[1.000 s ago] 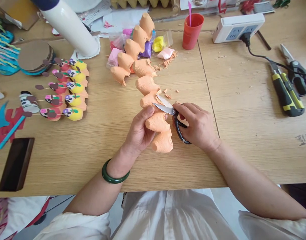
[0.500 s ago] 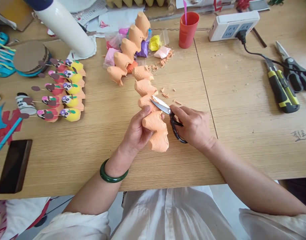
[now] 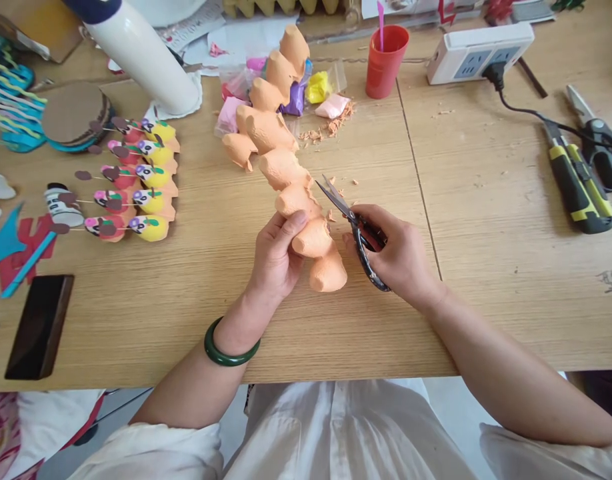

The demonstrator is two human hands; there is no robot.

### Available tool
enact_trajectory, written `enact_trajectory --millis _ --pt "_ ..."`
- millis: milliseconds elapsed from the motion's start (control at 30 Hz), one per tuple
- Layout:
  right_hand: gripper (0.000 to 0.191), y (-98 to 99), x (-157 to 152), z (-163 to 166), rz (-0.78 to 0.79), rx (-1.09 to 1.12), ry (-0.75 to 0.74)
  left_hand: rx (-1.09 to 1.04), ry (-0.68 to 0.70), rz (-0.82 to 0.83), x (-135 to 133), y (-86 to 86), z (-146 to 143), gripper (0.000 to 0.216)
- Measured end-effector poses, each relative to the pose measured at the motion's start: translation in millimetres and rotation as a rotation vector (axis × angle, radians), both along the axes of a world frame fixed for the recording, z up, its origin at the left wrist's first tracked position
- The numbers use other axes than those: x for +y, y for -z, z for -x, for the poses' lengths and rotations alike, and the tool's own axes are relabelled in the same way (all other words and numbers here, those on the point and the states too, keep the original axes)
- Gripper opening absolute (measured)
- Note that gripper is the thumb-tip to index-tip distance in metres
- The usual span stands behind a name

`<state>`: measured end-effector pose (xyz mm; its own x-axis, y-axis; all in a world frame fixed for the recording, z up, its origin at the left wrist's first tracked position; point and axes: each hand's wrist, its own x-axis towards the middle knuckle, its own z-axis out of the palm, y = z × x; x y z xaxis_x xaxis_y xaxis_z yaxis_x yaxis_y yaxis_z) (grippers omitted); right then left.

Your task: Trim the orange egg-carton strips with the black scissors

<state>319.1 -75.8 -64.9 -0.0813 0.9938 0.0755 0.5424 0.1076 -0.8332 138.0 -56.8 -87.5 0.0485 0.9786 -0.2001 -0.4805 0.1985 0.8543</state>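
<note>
My left hand (image 3: 281,257) grips an orange egg carton strip (image 3: 313,238) of several cups by its left side, thumb on top. The strip slants from upper left to lower right, its right edge ragged. In my right hand (image 3: 399,250) is a pair of black-handled scissors (image 3: 359,233). Their blades are parted and point up and left, just right of the strip's cut edge and apart from it. A second orange carton strip (image 3: 269,95) lies farther back, partly behind the held one. Small orange scraps (image 3: 331,215) are scattered near the scissors.
Clay packets (image 3: 319,87) and a red cup (image 3: 386,63) stand at the back. Decorated egg cartons (image 3: 151,177) with thin sticks lie left, near a phone (image 3: 40,327). To the right are a power strip (image 3: 479,53), a utility knife (image 3: 581,183) and other scissors (image 3: 603,150).
The scissor blades have come off the strip to its right and stand parted. My left hand has turned the strip, its far end swinging left over the second strip.
</note>
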Motion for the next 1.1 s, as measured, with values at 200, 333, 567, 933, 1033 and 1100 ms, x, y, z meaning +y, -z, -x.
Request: enact_trajectory --millis 200,333,567,933,1033,1100 --pt "0.034 -8.4 -8 2 0.042 0.082 -0.095 0.105 -0.142 -0.114 -4 1.3 -3 0.031" --pt "0.033 -9.0 -12 4 0.086 0.085 -0.11 0.207 -0.22 -0.207 -6 2.3 -3 0.032" --pt "0.039 -10.5 -18 5 0.084 0.049 -0.146 0.403 -0.233 -0.428 -12 2.3 -5 0.026" --pt "0.055 -13.1 -20 3 -0.075 -0.106 -0.144 0.307 -0.132 -0.455 -11 7.2 -1 0.039" --pt "0.06 -13.6 -19 1 -0.107 -0.191 -0.147 0.204 -0.119 -0.391 -7 0.2 0 0.047" --pt "0.061 -13.7 -20 1 -0.13 -0.242 -0.149 0.212 -0.17 -0.394 -6 -6.1 -1 0.04"
